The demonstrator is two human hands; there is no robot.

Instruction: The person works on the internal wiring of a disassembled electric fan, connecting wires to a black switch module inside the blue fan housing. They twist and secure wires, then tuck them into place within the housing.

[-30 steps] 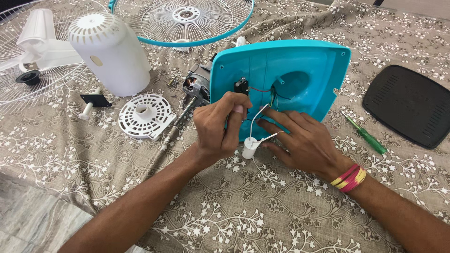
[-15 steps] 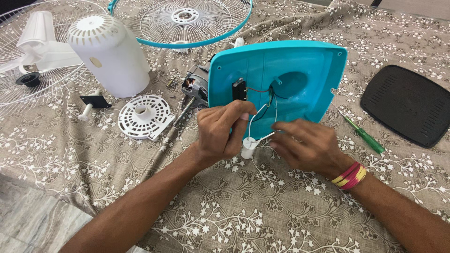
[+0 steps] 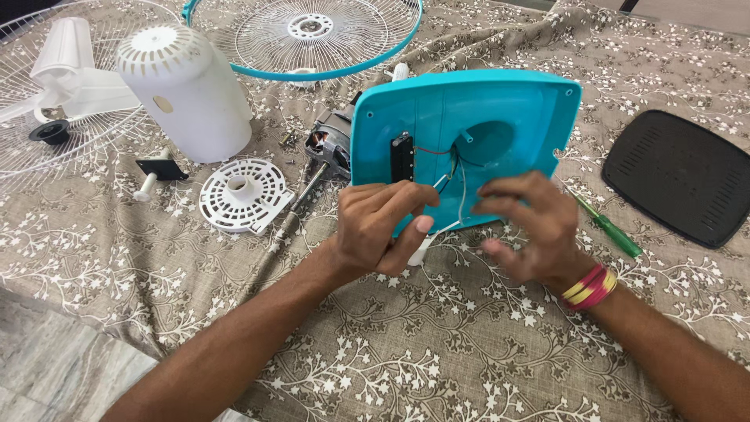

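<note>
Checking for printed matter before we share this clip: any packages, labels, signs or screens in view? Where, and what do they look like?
Only one possible label: a small tan oval patch on the side of the white motor cover, far left; too small to tell if it is a sticker.
No packages, signs or screens.
Both hands, left hand and right hand, work at the blue fan base, which shows no label.

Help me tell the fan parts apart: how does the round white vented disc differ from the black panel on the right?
The white vented disc is round with a raised hub; the black panel is a flat rounded square. The disc lies left of the hands, beside the white motor cover; the panel lies far right, past the green screwdriver. Both rest untouched on the patterned cloth.
</note>
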